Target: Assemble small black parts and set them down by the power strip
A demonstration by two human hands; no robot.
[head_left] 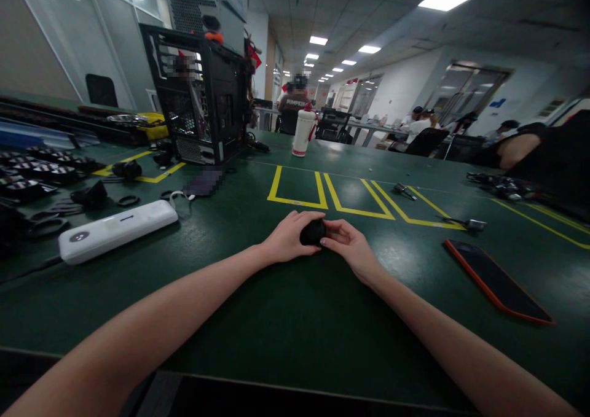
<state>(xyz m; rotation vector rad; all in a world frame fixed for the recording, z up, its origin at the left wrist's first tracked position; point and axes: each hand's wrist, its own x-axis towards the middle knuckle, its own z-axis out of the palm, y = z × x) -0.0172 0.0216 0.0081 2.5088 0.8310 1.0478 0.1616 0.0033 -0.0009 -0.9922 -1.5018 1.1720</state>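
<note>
A small round black part (313,233) is between my two hands, low over the green table (295,319); its exact kind does not show. My left hand (291,236) curls around its left side, with the thumb below and the fingers over the top. From the right, my right hand (351,245) pinches its edge with thumb and fingertips. Parts of the piece are hidden behind the fingers. Just beyond the hands, yellow tape outlines (297,203) mark the tabletop.
To the left lies a white power strip (120,228) near black rings (128,201) and loose black parts. An open computer case (203,97) stands behind. A white bottle (304,133) is farther back. On the right are an orange-edged phone (500,282) and small metal-ended parts (474,225).
</note>
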